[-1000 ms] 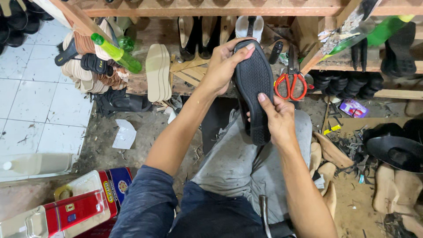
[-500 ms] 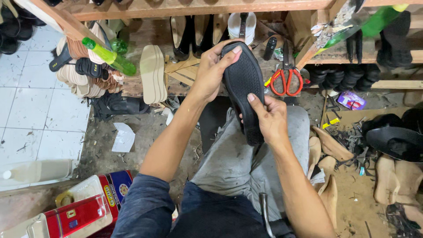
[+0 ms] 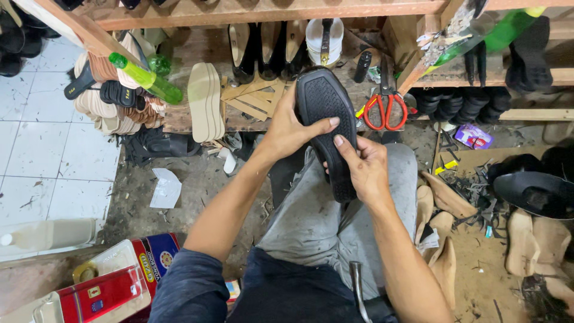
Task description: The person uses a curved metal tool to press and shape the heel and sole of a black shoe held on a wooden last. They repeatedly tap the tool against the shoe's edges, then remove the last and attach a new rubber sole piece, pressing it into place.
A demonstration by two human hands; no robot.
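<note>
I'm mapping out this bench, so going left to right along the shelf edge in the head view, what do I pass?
Green bottle → tan insoles → black sole held in both hands → red-handled scissors → purple packet.

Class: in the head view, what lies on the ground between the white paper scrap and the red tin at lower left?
Nothing: between the paper scrap and red tin, the head view shows bare, dirty ground.

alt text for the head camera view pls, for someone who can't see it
Seen from above, a seated person holds a black shoe sole over their lap, the left hand gripping its upper part and the right hand its lower edge. Red-handled scissors hang on the wooden shelf behind, with tan insoles and a green bottle to the left.
</note>
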